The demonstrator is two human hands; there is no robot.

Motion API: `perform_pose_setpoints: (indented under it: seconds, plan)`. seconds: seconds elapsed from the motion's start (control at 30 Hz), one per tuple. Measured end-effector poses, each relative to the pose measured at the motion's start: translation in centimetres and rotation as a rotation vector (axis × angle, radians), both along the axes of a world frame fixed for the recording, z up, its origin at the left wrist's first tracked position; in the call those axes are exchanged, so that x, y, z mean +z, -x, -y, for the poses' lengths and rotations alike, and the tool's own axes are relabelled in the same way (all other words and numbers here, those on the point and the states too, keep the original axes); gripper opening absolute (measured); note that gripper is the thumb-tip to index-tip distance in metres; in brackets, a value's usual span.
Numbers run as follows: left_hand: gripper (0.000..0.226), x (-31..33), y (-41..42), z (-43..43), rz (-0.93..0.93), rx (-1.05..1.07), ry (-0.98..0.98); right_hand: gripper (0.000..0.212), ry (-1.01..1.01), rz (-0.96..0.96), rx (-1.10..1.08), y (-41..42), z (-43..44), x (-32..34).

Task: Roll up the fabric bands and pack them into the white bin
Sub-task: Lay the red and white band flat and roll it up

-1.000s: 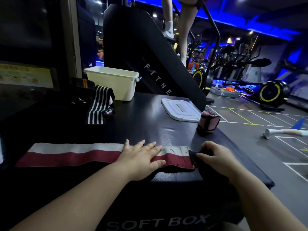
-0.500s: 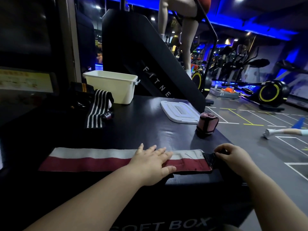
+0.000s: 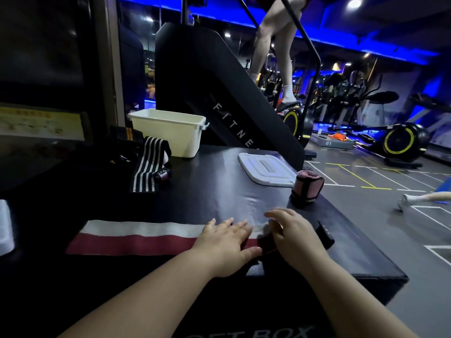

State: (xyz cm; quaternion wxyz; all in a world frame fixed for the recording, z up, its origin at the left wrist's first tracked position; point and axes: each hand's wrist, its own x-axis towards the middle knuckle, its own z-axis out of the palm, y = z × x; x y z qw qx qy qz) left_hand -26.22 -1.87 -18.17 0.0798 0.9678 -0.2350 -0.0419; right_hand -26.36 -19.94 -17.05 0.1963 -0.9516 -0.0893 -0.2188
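Soft box [image 3: 214,191]: a black padded block is serving as the work surface, with the person standing at its 6 o'clock edge.
Red-and-white band [image 3: 136,236]: it is lying flat and unrolled along the near edge, stretching from about 9 o'clock toward 3 o'clock, white stripe on the far side and dark red stripe on the near side.
Left hand [image 3: 227,242]: it is pressing palm-down on the band near its right end, fingers straight and slightly spread, pointing toward 1 o'clock.
Right hand [image 3: 295,232]: it is arching over the band's right end just beside the left hand, fingers bent downward. Blur is hiding whether it is pinching the fabric.
Black tab [image 3: 324,236]: the band's dark end piece is sticking out at 3 o'clock of the right hand.
White bin [image 3: 170,132]: it is standing open at 11 o'clock on the far part of the box, well apart from both hands.
Lid [image 3: 266,172]: a white lid is lying flat at 1 o'clock.
Pink roll [image 3: 307,189]: a rolled pink band is standing on end at 2 o'clock, just beside the lid's near corner.
Striped band [image 3: 146,169]: a black band with white stripes is draping loosely at 10 o'clock, touching the bin's near left corner.
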Motion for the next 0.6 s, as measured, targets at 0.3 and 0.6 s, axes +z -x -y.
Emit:
perform_pose_setpoints:
  seconds: [0.3,0.6]
  plan:
    - [0.068,-0.2,-0.3,-3.3,-0.010,0.132,0.005,0.049,0.323,-0.438,0.016,-0.9,0.1,-1.1]
    - [0.064,-0.7,0.7,-9.3,-0.005,0.289,0.000,0.051,0.397,-0.493,0.022,-1.3,0.4,-1.3]
